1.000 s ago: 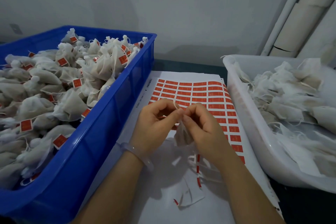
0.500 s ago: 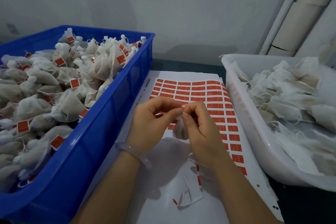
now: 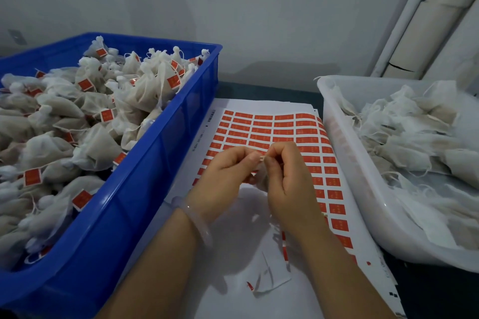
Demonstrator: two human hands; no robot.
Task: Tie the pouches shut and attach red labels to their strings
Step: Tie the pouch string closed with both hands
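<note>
A small hand-packing workroom rather than a home: a blue plastic crate (image 3: pixel 155 184) heaped with tied pouches (image 3: pixel 98 147) bearing red tags, a white tub (image 3: pixel 346 163) of untied pouches (image 3: pixel 414 142), and printed sheets of red labels (image 3: pixel 272 127) between them on a dark bench (image 3: pixel 259 90). Behind are a bare grey wall (image 3: pixel 259 21) and plain white pipes (image 3: pixel 404 21)

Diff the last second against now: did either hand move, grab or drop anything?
Barely. The left hand and right hand still pinch the thin white string at the neck of the small white mesh pouch. Its upstanding tail has shrunk to a short stub. Nothing was let go. The blue plastic crate, white plastic tub and sheet of red labels are unchanged.
</note>
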